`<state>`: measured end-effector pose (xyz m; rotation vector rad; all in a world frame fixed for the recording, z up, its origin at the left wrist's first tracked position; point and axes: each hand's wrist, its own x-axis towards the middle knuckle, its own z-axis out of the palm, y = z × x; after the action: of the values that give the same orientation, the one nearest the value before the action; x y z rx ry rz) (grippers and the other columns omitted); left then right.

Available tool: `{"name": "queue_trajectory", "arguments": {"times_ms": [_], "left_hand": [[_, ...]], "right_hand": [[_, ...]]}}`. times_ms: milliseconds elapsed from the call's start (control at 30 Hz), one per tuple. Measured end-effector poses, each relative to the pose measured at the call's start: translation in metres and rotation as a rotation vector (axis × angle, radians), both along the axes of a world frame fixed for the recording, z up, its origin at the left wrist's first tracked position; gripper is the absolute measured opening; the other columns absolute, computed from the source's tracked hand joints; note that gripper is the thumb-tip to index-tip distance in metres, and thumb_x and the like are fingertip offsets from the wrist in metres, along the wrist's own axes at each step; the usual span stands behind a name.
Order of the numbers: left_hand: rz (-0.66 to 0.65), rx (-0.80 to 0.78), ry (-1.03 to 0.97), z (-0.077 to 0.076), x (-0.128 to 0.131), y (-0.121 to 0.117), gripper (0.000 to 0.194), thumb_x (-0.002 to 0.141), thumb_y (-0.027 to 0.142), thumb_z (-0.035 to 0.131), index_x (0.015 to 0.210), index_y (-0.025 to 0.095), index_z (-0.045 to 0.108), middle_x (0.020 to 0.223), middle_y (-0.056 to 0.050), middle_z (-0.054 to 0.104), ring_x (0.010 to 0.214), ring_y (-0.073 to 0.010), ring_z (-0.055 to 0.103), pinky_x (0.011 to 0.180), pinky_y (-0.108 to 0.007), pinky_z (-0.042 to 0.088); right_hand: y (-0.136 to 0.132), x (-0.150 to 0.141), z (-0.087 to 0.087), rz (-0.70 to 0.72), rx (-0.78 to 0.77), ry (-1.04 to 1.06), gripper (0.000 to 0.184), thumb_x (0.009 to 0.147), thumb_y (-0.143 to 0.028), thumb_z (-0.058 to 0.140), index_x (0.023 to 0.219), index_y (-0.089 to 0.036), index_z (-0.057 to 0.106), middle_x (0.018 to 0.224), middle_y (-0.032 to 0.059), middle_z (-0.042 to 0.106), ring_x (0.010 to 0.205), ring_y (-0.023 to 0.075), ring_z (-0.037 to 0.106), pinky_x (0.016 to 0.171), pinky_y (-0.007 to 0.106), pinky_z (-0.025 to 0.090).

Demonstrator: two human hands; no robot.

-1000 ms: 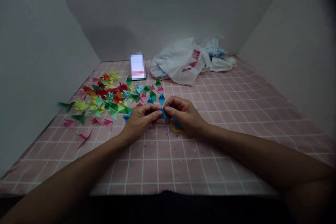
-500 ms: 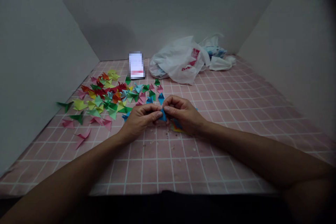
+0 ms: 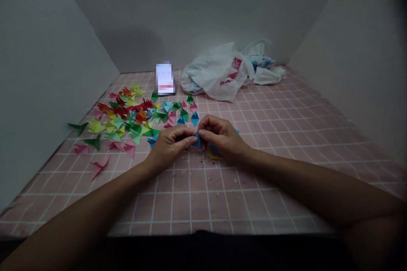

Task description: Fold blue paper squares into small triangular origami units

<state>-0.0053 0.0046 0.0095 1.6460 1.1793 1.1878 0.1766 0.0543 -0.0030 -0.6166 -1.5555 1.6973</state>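
Note:
My left hand (image 3: 170, 142) and my right hand (image 3: 221, 136) meet at the middle of the pink checked table (image 3: 280, 135), both pinching a small folded blue paper piece (image 3: 197, 140) between thumbs and fingertips. Most of the piece is hidden by my fingers. Under my right hand lie a few flat paper sheets (image 3: 213, 152), blue and orange-yellow at their visible edges. Just beyond my left hand spreads a pile of folded paper triangles (image 3: 133, 116) in red, green, yellow, pink and blue.
A phone (image 3: 165, 78) stands at the back of the table. A crumpled white plastic bag (image 3: 219, 72) lies at the back right. Grey walls (image 3: 41, 76) close in the table on the left, rear and right. Small crumbs (image 3: 203, 165) dot the cloth near my hands.
My fingers have closed in a little tighter on the blue piece, so less of it shows. The view has drifted slightly; the hands stay in the same place.

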Motion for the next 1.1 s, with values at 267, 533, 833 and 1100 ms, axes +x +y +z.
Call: {"name": "queue_trajectory", "arguments": {"times_ms": [267,533,833,1100], "left_hand": [[0.019,0.018,0.008,0.0005,-0.0001,-0.0021,0.007,0.082,0.025,0.075,0.084,0.021,0.079,0.077,-0.003,0.072,0.067,-0.0147,0.062,0.064,-0.027,0.052],[0.01,0.062,-0.04,0.0006,-0.0022,-0.0012,0.005,0.083,0.023,0.076,0.083,0.02,0.079,0.075,-0.002,0.07,0.062,-0.0117,0.061,0.06,-0.024,0.051],[-0.002,0.108,-0.006,-0.003,-0.0044,-0.0002,0.007,0.085,0.024,0.075,0.087,0.02,0.08,0.078,-0.003,0.072,0.065,-0.013,0.062,0.061,-0.025,0.051],[0.049,0.113,0.045,-0.005,-0.0003,-0.003,0.007,0.084,0.023,0.073,0.08,0.019,0.078,0.071,-0.001,0.069,0.067,-0.0136,0.06,0.062,-0.026,0.046]], "right_hand": [[0.0,0.0004,0.0014,0.036,-0.006,0.056,0.026,0.092,-0.041,0.067,0.084,-0.019,0.057,0.068,-0.0044,0.061,0.053,0.0093,0.061,0.051,0.023,0.049],[0.0045,0.0025,0.0008,0.111,-0.047,0.132,0.025,0.086,-0.038,0.078,0.09,-0.017,0.063,0.072,-0.0029,0.066,0.056,0.0098,0.065,0.054,0.022,0.053],[0.0059,0.0014,-0.0025,0.138,-0.057,0.161,0.02,0.087,-0.032,0.076,0.09,-0.017,0.063,0.069,-0.0032,0.067,0.054,0.0091,0.064,0.054,0.02,0.05],[0.0013,-0.0011,-0.0045,0.066,0.005,0.035,0.019,0.087,-0.032,0.072,0.088,-0.018,0.059,0.066,-0.0051,0.061,0.053,0.0092,0.06,0.052,0.022,0.048]]}}
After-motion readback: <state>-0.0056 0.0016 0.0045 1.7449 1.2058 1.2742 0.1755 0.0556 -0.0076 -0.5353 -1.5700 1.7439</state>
